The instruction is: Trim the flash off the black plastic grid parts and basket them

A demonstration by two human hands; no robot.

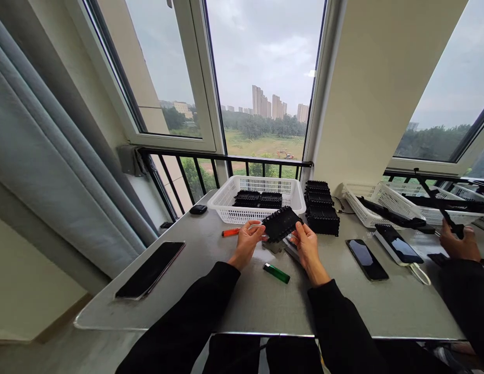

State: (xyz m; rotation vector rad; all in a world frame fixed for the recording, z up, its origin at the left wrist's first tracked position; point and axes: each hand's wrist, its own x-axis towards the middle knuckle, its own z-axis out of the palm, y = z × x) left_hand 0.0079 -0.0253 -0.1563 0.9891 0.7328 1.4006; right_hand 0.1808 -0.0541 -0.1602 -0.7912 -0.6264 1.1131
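Observation:
Both my hands hold a flat black ribbed plastic part [281, 223] just above the grey table. My left hand [247, 241] grips its left end with the fingers curled round the edge. My right hand [306, 244] grips the right end, thumb on top. Under the part lie small pieces I cannot make out. Behind it stands a white mesh basket [230, 200] holding more black parts [258, 199]. A stack of the same black parts [321, 206] sits to the right of the basket.
A green lighter [276, 272] and an orange pen [231, 232] lie near my hands. Phones lie at the left [151, 269] and right [367, 259], [398, 243]. Another person's hand [458, 244] works at the far right beside more white baskets [368, 208]. Windows and a railing stand behind the table.

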